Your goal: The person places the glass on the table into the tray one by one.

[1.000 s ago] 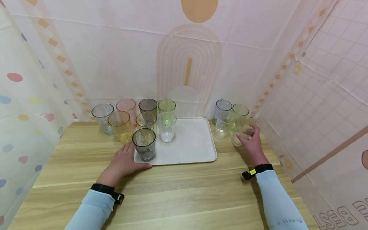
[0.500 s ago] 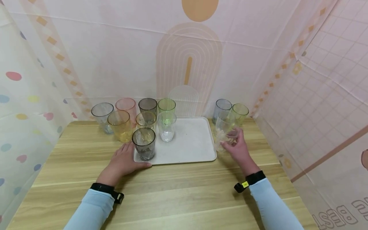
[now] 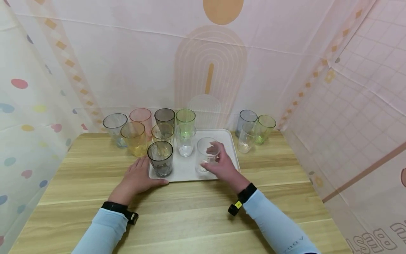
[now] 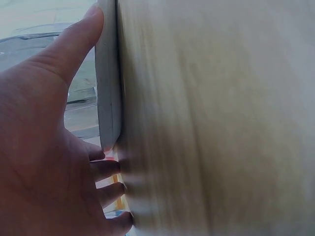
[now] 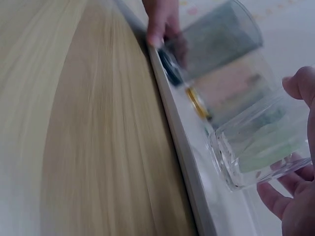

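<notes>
My right hand grips a clear glass by its side, over the right half of a white tray. In the right wrist view the clear glass is tilted by the camera angle, its thick base near the tray; contact cannot be told. My left hand rests at the tray's front left corner, thumb along the front rim and fingers along the left side. On the tray stand a smoky grey glass, an amber glass, another clear glass and a green glass.
Left of the tray stand a yellow glass, a pale blue glass and a pink glass; a dark glass is further back. Right of it are a blue glass, a green glass and a clear glass.
My right hand has carried the clear glass leftward from the group at the right to over the tray. The left hand has stayed at the tray's corner.
</notes>
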A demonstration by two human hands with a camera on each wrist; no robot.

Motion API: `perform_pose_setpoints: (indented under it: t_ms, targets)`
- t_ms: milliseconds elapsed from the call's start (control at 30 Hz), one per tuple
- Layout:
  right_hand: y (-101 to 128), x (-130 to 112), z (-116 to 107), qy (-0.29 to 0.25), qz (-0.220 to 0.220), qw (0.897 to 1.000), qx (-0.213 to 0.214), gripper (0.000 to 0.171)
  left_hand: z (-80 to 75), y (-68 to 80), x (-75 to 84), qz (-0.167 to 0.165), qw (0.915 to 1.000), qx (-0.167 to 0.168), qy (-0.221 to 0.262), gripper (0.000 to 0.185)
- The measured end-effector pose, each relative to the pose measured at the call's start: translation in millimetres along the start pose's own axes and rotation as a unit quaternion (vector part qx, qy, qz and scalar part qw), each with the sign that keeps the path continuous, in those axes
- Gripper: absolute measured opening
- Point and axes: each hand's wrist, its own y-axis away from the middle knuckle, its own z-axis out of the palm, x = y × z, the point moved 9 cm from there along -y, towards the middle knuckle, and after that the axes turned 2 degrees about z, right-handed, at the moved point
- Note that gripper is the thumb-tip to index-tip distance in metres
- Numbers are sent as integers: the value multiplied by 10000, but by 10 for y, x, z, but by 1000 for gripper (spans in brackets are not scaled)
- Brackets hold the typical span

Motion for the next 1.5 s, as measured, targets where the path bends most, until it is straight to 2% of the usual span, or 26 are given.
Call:
perform_pose_setpoints:
  t_ms: [200,433,900,1033,1167,1300,1400,1500]
  targets:
    - [-100,-116,360,311,-115,9991,-268,86,-6,5,13,-29,10000,4,-52,150]
    - [-131,-179,600,416,-301,9979,-405,89,-24,15,31,-37,10000,62,-44,149]
    - [-122,-109,700,336,-98,9985,-414,88,-20,23,27,-25,9999,130,-75,148]
    - [-118,-81,698,329,-13,9983,-478,95,-27,36,42,-15,9999,127,-102,148]
    - [-72,-18,618,265,163,9980,-543,105,-21,40,51,10,9999,101,-125,149]
    - [-12,42,374,294,279,9984,-389,105,-29,24,35,38,9998,107,-146,149]
    - [52,110,85,134,339,9993,-11,98,-27,14,23,48,9999,90,-115,151]
    - [116,169,-284,-169,360,9972,632,83,-18,5,13,52,9999,78,-71,151]
